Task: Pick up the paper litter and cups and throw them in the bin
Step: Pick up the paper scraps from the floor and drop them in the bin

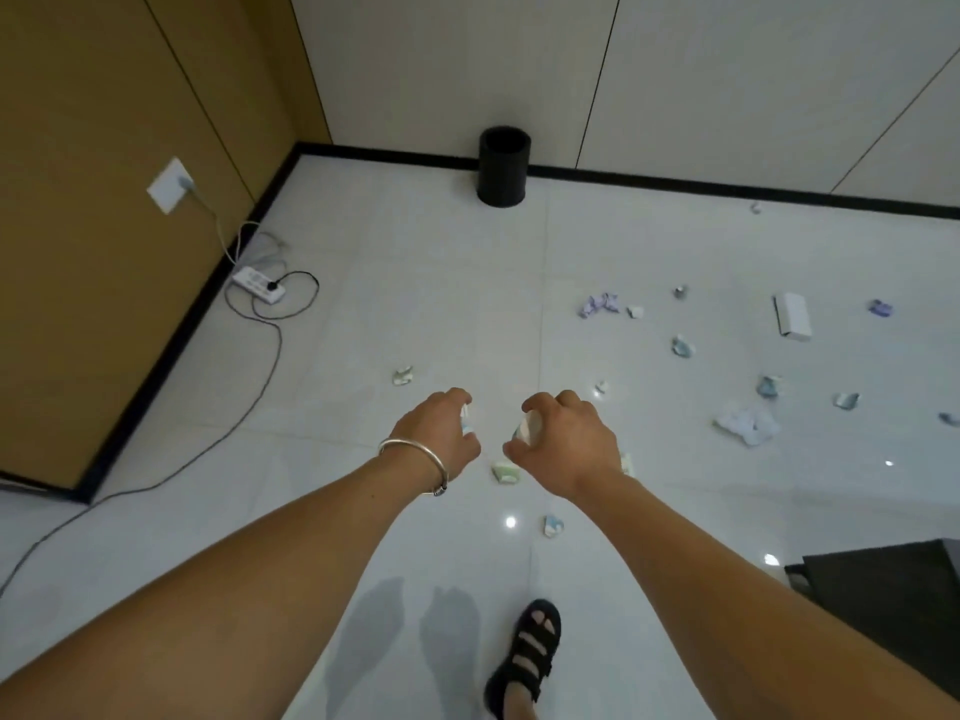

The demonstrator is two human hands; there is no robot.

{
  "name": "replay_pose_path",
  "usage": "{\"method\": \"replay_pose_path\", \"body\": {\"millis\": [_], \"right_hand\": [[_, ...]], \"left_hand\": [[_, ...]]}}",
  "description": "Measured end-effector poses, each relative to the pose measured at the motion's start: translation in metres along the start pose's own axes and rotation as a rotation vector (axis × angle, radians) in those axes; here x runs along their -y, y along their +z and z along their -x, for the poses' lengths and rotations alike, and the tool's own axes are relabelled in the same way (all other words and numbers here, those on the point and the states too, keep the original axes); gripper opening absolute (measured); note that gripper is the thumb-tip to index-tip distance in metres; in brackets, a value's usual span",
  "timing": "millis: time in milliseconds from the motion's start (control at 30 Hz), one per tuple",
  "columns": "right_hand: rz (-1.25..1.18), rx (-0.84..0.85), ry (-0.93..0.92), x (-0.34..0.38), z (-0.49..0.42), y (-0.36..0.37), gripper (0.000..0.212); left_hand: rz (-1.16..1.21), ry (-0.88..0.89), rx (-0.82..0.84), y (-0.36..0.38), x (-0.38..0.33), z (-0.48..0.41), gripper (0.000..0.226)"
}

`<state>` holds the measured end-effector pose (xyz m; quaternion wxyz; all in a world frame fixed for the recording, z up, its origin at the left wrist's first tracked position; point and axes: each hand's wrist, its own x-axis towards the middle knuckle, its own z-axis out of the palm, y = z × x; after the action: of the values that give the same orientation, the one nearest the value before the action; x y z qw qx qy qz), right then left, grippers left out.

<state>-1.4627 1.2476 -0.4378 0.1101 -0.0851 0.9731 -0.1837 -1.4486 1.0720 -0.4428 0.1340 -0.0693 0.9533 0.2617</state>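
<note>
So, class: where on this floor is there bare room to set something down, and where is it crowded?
Bare tiles stretch between the power strip and the black bin. Crowded: the right side, around the white box and crumpled papers.

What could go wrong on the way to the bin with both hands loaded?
The bin stands far off at the wall; a throw from here would likely miss.
The crumpled paper lies in the path on glossy tile; a foot could slip.
The cable trails across the floor on the left; veering there risks a trip.
</note>
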Motion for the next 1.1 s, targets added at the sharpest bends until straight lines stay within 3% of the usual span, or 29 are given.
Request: {"method": "replay_pose_path", "body": {"millis": [467,900,1100], "right_hand": [[0.026,0.045,0.014,0.015,-0.209,-0.092,0.056],[0.004,-0.008,0.067,0.084,-0.478,-0.122,0.056],[-0.004,-0.035,0.11,0.073,-0.59,-0.151,0.056]], "left_hand": [[0.086,-0.056,-0.027,-0.123,-0.033,-0.183,0.053],[0.024,0.038,-0.024,-0.258,-0.005,-0.453,0.054],[0.001,0.056,0.021,-0.287,-0.021,-0.575,0.054]]}}
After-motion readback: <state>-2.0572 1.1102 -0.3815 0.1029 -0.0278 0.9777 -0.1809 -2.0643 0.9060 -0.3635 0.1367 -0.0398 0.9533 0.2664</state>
